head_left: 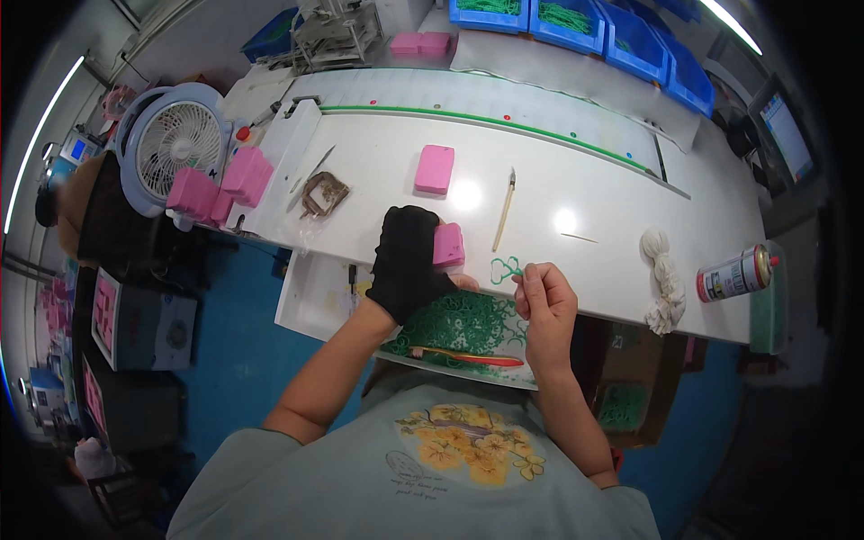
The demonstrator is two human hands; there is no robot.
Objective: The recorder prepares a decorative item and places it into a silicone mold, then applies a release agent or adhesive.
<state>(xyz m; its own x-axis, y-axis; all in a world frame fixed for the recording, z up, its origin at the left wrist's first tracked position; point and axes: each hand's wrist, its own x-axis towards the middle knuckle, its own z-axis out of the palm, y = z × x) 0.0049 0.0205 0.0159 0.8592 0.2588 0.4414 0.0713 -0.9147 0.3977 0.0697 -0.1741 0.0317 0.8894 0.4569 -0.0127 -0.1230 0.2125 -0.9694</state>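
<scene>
My left hand (407,263), in a black glove with bare fingertips, grips a pink block (448,245) at the table's front edge. Its thumb shows on the near side of the block, and part of the block is hidden behind the glove. Just to the right, my bare right hand (547,304) pinches a thin green looped piece (506,270) between thumb and fingertips. Below both hands lies an open white drawer (301,301) heaped with small green pieces (463,319). A red-handled brush (468,357) rests across that heap. Another pink block (435,169) lies farther back.
On the white table (576,180) are a thin brush (506,209), a stick (580,238), a brown square item (322,194), a white yarn bundle (664,281) and a spray can (733,274). Blue bins (567,27) line the back. A fan (180,135) and pink blocks (247,175) stand left.
</scene>
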